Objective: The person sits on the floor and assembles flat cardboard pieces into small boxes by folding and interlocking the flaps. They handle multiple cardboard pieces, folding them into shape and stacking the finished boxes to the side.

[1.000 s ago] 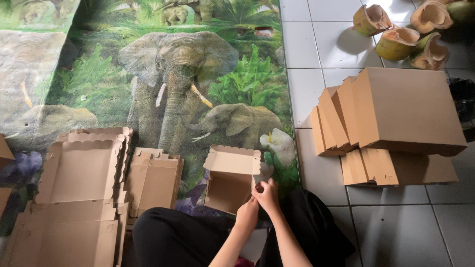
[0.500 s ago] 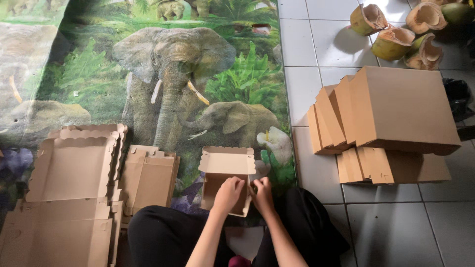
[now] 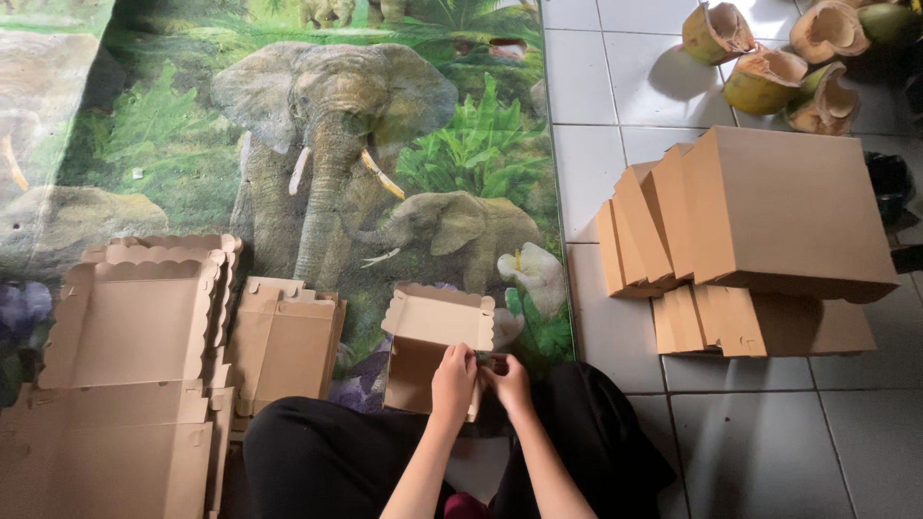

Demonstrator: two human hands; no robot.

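A half-folded brown cardboard box (image 3: pixel 430 341) with a scalloped flap stands on the elephant-print mat (image 3: pixel 317 154) just in front of my knees. My left hand (image 3: pixel 454 381) grips the box's right front edge. My right hand (image 3: pixel 510 383) sits right beside it, fingers pinching the same corner flap. Both hands touch each other at the box's near right corner. My legs in black trousers (image 3: pixel 327 461) fill the bottom of the view.
Flat unfolded box blanks (image 3: pixel 125 356) lie stacked at the left, with smaller folded blanks (image 3: pixel 284 341) beside them. Finished boxes (image 3: pixel 769 216) are piled on the white tile floor at the right. Cut coconut husks (image 3: pixel 769 58) lie at the top right.
The box has been turned and set more upright in front of me. My left hand came in to join the right at its near right corner.
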